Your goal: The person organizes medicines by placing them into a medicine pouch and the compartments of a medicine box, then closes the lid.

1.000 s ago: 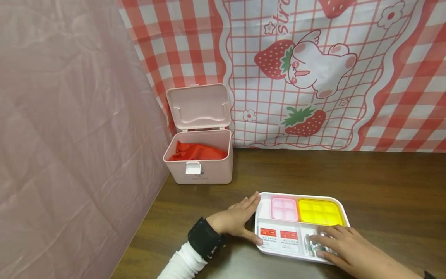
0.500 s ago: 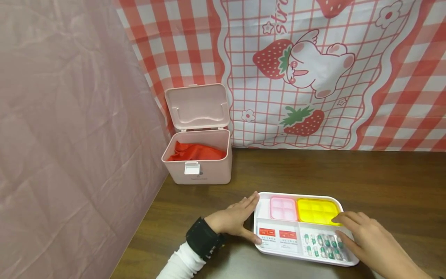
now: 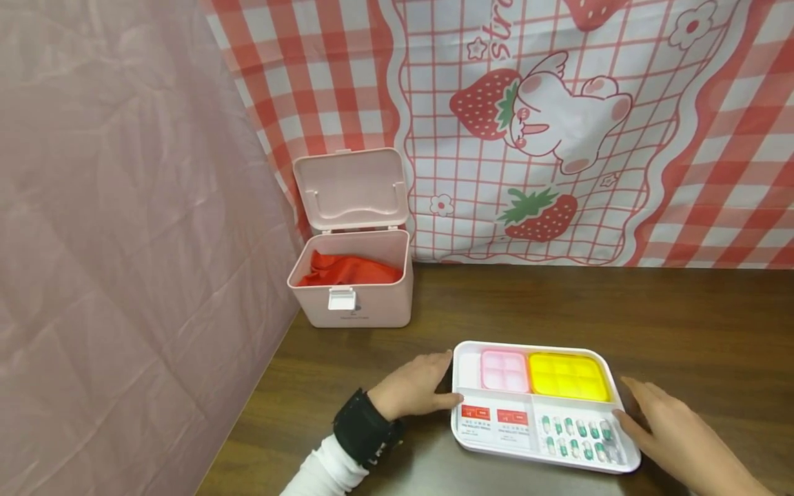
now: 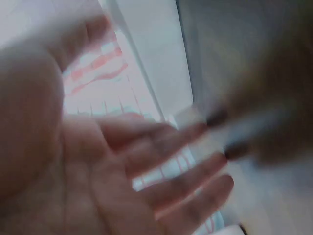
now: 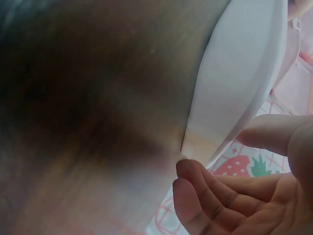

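Observation:
A white divided tray [image 3: 462, 375] lies on the wooden table. It holds a pink lidded case [image 3: 505, 372], a yellow lidded case [image 3: 568, 377], white packets with red labels [image 3: 494, 425] and a blister pack of green-and-white capsules [image 3: 577, 437]. My left hand [image 3: 412, 387] is at the tray's left end, thumb at the rim, fingers extended along the outer side. At the right end, my right hand [image 3: 673, 430] has its thumb at the rim. In the right wrist view, its loosely bent fingers [image 5: 188, 196] are by the lower edge of the tray wall [image 5: 234, 73].
A pink box [image 3: 353, 306] with its lid raised stands behind the tray to the left, a red cloth-like item [image 3: 353, 270] inside. Pinkish fabric [image 3: 124, 241] hangs at the left. A strawberry-print checked cloth [image 3: 471, 165] covers the back.
My right hand has moved right, off the capsule pack, to the tray's right end. My left hand has shifted slightly, its fingertips now off the top of the rim. The tray stays in place.

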The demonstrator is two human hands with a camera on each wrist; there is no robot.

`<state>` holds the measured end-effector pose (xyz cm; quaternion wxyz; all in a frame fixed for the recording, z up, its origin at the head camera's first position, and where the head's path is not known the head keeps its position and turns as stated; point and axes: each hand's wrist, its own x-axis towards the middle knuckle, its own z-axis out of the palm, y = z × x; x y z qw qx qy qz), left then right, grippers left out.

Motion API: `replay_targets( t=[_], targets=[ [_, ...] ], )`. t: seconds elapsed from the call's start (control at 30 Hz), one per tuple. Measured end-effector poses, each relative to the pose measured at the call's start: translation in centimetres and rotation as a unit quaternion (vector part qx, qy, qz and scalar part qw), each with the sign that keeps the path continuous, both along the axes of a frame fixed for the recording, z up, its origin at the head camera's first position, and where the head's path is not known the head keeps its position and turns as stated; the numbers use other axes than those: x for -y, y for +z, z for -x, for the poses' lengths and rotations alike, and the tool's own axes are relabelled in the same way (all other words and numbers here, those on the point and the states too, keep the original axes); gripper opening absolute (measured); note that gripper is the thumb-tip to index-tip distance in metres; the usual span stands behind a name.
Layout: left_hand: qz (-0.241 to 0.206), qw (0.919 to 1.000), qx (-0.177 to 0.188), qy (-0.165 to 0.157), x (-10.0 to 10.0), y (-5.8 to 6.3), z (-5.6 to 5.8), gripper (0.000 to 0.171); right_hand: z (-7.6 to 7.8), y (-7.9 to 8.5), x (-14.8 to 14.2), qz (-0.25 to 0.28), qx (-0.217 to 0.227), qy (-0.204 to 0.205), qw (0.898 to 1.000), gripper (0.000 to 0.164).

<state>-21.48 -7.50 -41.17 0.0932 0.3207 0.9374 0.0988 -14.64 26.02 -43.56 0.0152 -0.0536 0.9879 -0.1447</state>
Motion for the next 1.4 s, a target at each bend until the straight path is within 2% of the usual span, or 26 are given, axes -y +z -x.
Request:
replay_targets(
  t=[0.1,0.17,0.2,0.3,0.43,0.57,0.8,1.03,1.2,1.4],
  targets=[
    [-0.016,0.9986,-0.016,0.048,-0.6,-0.1,-0.5,0.044,0.1,0.1,0.1,0.007,0.025,-0.001,1.000,0.054],
    [-0.033,0.9969,-0.025,0.067,-0.9,-0.3,-0.7,0.025,-0.2,0.0,0.2,0.015,0.034,0.004,0.999,0.047],
    [-0.042,0.9961,-0.025,0.074,-1.1,-0.3,-0.9,0.021,-0.3,0.0,0.3,0.019,0.032,0.008,0.999,0.043],
    [-0.061,0.9942,-0.024,0.086,-1.4,-0.7,-1.1,0.028,-0.5,0.1,0.5,0.031,0.032,0.012,0.999,0.036],
    [-0.061,0.9931,-0.014,0.099,-1.6,-0.8,-1.2,0.032,-0.6,0.2,0.7,0.043,0.002,0.009,0.999,0.036],
    [-0.056,0.9926,-0.010,0.107,-1.7,-0.7,-1.2,0.031,-0.7,0.2,0.9,0.055,-0.021,0.007,0.998,0.040],
    [-0.055,0.9901,-0.031,0.126,-1.7,-0.2,-1.2,0.025,-0.3,0.5,1.1,0.066,-0.016,0.001,0.998,0.038],
    [-0.093,0.9809,-0.059,0.160,-1.1,1.2,-0.5,0.021,0.8,2.0,2.1,0.083,-0.067,0.013,0.994,0.028],
    [-0.122,0.9726,-0.097,0.173,-0.1,2.6,0.2,0.021,2.2,4.6,3.1,0.102,-0.087,0.014,0.991,0.026],
    [-0.149,0.9627,-0.138,0.179,1.8,5.4,1.3,0.025,4.2,8.1,4.8,0.129,-0.119,0.031,0.984,0.026]
  ],
)
